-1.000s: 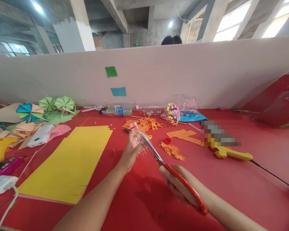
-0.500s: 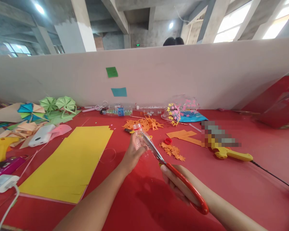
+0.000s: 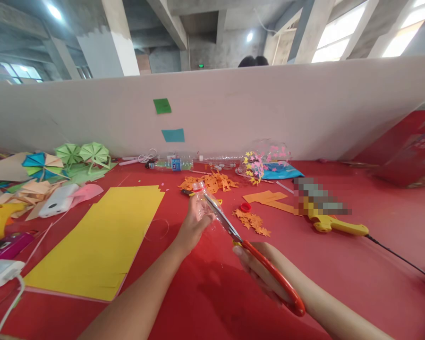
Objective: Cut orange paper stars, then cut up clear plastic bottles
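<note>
My left hand (image 3: pixel 194 223) is closed around a clear plastic bottle piece (image 3: pixel 212 211), its threaded neck pointing away from me. Red-handled scissors (image 3: pixel 269 269) are gripped in my right hand (image 3: pixel 257 264). Their blades reach up and left to the bottle piece and overlap it near the neck; whether they are cutting into the plastic cannot be told. Just beyond the hands lies a pile of orange paper scraps (image 3: pixel 212 182). To the right of the blades are orange paper stars (image 3: pixel 253 222) and a red bottle cap ring (image 3: pixel 245 207).
Yellow paper sheets (image 3: pixel 95 241) lie to the left. A yellow glue gun (image 3: pixel 340 226) with a cord rests at the right, another glue gun (image 3: pixel 2 217) at far left. Clear bottles (image 3: pixel 166 164) and a star-decorated plastic piece (image 3: pixel 253 167) line the white partition (image 3: pixel 269 108).
The whole view has shifted very slightly. Both hands, the scissors and the bottle piece keep nearly the same positions relative to each other.
</note>
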`<state>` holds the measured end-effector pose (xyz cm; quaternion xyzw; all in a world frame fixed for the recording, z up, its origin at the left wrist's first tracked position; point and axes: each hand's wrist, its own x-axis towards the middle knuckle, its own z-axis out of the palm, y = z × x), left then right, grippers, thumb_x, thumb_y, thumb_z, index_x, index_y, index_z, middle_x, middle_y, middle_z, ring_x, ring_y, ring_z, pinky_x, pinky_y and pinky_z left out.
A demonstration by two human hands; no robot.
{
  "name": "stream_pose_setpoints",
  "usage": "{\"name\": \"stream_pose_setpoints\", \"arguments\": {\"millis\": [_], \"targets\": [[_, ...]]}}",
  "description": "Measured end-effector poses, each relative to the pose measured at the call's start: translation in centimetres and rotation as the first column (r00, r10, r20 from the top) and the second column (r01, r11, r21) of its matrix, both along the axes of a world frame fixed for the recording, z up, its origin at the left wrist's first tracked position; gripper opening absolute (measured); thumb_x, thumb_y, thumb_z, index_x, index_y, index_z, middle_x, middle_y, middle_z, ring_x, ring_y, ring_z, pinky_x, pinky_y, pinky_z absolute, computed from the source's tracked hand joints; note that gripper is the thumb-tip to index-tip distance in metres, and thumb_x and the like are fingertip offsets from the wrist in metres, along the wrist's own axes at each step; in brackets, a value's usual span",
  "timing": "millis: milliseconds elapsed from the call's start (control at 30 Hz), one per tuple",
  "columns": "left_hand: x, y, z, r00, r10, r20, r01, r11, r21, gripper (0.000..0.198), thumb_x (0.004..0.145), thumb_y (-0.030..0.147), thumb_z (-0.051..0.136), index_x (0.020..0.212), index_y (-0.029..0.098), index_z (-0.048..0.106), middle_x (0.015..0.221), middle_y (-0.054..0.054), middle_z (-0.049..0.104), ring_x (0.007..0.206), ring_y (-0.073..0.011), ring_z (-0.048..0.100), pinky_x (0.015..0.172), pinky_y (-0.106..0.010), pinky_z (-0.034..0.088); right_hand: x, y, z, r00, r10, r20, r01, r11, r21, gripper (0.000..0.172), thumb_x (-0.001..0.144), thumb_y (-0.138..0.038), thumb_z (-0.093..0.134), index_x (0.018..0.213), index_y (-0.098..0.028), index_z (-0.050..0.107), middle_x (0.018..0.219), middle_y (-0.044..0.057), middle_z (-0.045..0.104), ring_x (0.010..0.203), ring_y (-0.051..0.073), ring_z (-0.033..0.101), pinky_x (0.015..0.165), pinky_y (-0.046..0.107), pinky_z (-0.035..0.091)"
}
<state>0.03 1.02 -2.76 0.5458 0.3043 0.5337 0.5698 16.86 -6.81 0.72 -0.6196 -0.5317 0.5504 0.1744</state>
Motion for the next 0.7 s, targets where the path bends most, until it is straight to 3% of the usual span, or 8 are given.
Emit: {"name": "stream_pose_setpoints", "arguments": {"millis": [200,300,400,533,600,700], "targets": [[0.2,-0.1,0.5,0.995,-0.009,0.096,0.015,0.997,-0.071,0.05,0.073,0.028,0.068,0.117,0.026,0.045,0.103,-0.005,0.059,0.108,-0.0238,0.053,0.094,-0.038,0.038,0.3,-0.4,0.0,0.993,0.03,-0.111,-0.029,1.0,0.012,0.049,0.083,-0.065,0.043,0.062,-0.021,0.041,0.033,-0.01,0.034,0.024,0.005,0.031,0.027,0.016,0.024],[-0.1,0.1,0.8,0.971,0.063,0.23,-0.025,0.986,-0.165,0.047,0.075,0.024,0.065,0.118,0.03,0.046,0.113,-0.003,0.059,0.11,-0.0215,0.053,0.094,-0.037,0.039,0.6,-0.4,-0.4,0.986,0.068,-0.151,-0.061,0.997,0.051,0.054,0.078,-0.072,0.044,0.065,-0.02,0.044,0.036,-0.009,0.039,0.026,0.005,0.035,0.029,0.016,0.027],[-0.6,0.4,1.2,0.926,0.087,0.367,-0.002,0.974,-0.227,0.045,0.077,0.02,0.062,0.119,0.03,0.048,0.104,-0.001,0.061,0.102,-0.0189,0.057,0.094,-0.038,0.041,0.7,0.0,-0.8,0.988,0.031,-0.152,-0.024,0.999,0.045,0.055,0.076,-0.073,0.045,0.065,-0.019,0.045,0.038,-0.008,0.042,0.027,0.005,0.036,0.029,0.017,0.028],[-0.9,0.4,1.7,0.844,0.01,0.537,0.158,0.951,-0.266,0.035,0.073,0.019,0.063,0.108,0.023,0.056,0.092,-0.002,0.064,0.091,-0.0179,0.061,0.091,-0.039,0.043,1.0,0.4,-1.3,0.992,0.006,-0.124,0.004,0.997,0.079,0.051,0.078,-0.07,0.046,0.065,-0.02,0.044,0.034,-0.01,0.035,0.028,0.006,0.033,0.031,0.017,0.026],[-0.8,0.4,1.7,0.825,0.027,0.565,0.186,0.931,-0.315,0.029,0.072,0.024,0.065,0.1,0.02,0.058,0.089,-0.003,0.064,0.088,-0.0185,0.062,0.09,-0.039,0.045,1.1,0.5,-1.4,0.995,0.01,-0.104,-0.002,0.997,0.077,0.05,0.079,-0.068,0.047,0.065,-0.02,0.043,0.034,-0.01,0.033,0.03,0.006,0.032,0.032,0.017,0.026],[-0.8,0.4,1.7,0.838,0.1,0.537,0.134,0.915,-0.38,0.024,0.07,0.022,0.067,0.093,0.019,0.059,0.086,-0.002,0.064,0.083,-0.0174,0.062,0.086,-0.037,0.046,1.0,0.5,-1.3,0.998,0.028,-0.064,-0.023,0.998,0.064,0.05,0.079,-0.068,0.046,0.064,-0.02,0.042,0.037,-0.009,0.033,0.032,0.007,0.034,0.033,0.017,0.027]]}}
